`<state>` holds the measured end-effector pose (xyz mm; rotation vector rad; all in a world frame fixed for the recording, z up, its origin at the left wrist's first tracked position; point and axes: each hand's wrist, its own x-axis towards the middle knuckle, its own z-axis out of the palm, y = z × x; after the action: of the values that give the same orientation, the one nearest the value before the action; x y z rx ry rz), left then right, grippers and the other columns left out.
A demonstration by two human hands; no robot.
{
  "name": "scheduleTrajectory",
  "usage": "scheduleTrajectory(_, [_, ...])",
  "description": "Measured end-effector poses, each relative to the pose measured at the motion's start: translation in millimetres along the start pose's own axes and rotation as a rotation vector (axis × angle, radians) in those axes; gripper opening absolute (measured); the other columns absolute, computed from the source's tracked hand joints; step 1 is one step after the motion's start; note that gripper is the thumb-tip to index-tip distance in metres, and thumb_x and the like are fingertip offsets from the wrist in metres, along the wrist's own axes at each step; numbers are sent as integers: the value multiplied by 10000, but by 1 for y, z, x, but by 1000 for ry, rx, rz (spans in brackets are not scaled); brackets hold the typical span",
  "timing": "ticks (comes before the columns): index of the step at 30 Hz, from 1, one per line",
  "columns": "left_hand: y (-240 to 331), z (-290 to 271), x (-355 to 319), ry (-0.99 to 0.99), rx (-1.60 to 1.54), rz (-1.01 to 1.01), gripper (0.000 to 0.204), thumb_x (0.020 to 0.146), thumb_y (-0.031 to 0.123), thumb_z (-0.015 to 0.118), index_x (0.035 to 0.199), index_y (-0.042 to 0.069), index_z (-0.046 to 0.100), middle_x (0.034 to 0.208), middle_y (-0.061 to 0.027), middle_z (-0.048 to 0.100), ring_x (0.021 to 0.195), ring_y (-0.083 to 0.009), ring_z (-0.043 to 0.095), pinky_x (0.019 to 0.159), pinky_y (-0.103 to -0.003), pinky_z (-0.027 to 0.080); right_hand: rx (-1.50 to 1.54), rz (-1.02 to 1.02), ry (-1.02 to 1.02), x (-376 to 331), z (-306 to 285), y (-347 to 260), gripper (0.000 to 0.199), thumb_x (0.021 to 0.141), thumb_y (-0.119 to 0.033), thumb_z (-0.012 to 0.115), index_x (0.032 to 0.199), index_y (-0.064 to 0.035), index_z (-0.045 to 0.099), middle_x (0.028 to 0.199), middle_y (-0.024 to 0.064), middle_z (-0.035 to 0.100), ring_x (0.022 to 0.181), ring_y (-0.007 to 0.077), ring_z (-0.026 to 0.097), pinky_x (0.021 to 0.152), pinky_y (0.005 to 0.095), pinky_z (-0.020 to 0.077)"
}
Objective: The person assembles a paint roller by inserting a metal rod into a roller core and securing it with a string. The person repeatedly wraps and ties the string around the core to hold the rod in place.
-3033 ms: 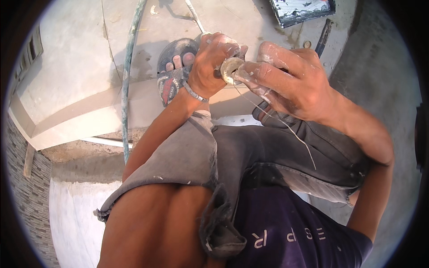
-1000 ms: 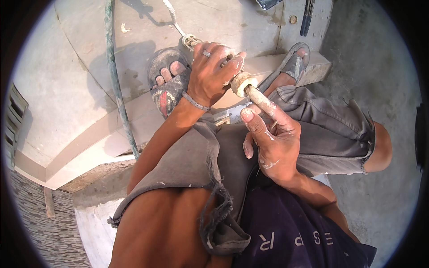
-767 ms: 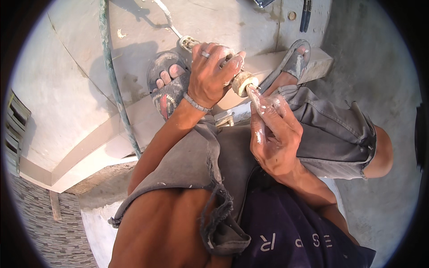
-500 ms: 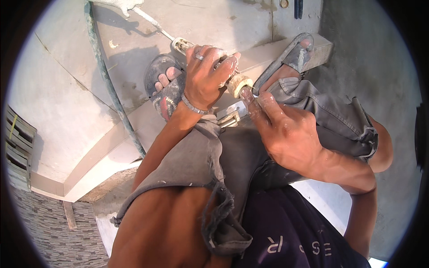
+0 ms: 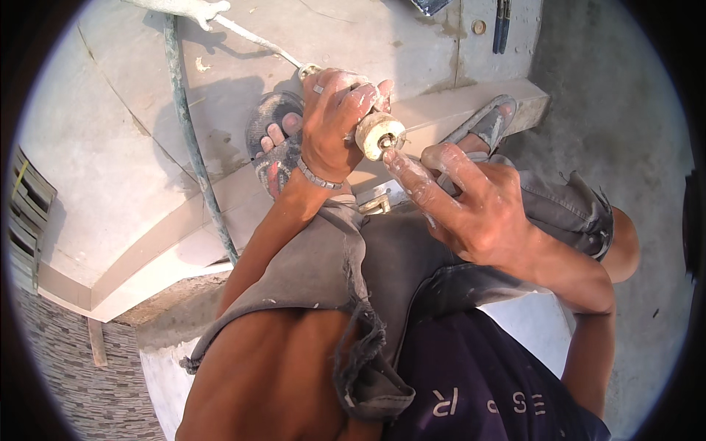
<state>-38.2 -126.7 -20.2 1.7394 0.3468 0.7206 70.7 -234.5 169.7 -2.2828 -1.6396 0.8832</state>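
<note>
My left hand (image 5: 334, 125), dusted with white, is wrapped around a pale cylindrical tool whose kind I cannot make out. Its round cream-coloured end (image 5: 376, 137) tilts up toward me, with a small metal centre in a hollow. A thin white cord or rod (image 5: 254, 37) runs from the tool's far end to a white-coated lump (image 5: 180, 7). My right hand (image 5: 471, 202) has its index finger stretched out, the whitened fingertip at the metal centre. Another finger stands apart from it. Nothing shows in that hand, and its remaining fingers are hidden.
A dirty greenish hose or pipe (image 5: 193, 140) crosses the pale floor on the left. My sandalled feet rest by a low pale ledge (image 5: 448, 101). Slatted dark pieces (image 5: 31, 209) stand at far left, and two dark strips (image 5: 501, 26) lie at the top right.
The tool's round end has turned up toward me and moved slightly left, showing its hollow centre. My right index finger has followed it. The view has shifted a little.
</note>
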Motion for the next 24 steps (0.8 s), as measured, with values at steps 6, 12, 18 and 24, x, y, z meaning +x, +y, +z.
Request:
scheduleTrajectory(6, [2, -5, 3, -131, 69, -9, 409, 773, 46, 863, 1106, 20, 627, 1052, -170, 670, 921, -380, 654, 789, -449, 545, -160, -153, -73, 15, -22, 14, 606, 642, -104, 747, 1245, -57, 767, 1102, 174, 615, 639, 165, 636, 497, 300, 528])
scheduleTrajectory(12, [4, 3, 1, -82, 19, -30, 347, 777, 112, 869, 1098, 72, 744, 937, -65, 696, 922, -322, 623, 900, -463, 446, -264, -314, -107, 19, -30, 34, 515, 643, -147, 736, 1150, -62, 771, 1105, 155, 619, 616, 135, 616, 462, 285, 488])
scheduleTrajectory(18, [-4, -6, -5, -215, 138, 75, 451, 781, 179, 886, 1122, 39, 628, 1070, -162, 678, 931, -398, 652, 857, -477, 534, -158, -200, -246, 27, -43, 38, 441, 724, -123, 782, 1163, -69, 782, 1129, 116, 617, 604, 161, 622, 485, 323, 478])
scheduleTrajectory(24, [-6, -6, -4, -155, 106, 85, 473, 772, 190, 900, 1118, 36, 617, 1046, -161, 671, 902, -392, 645, 836, -475, 526, 212, 82, -135, 34, -31, 23, 275, 804, -36, 820, 1066, -15, 741, 913, 77, 655, 585, 178, 612, 516, 358, 460])
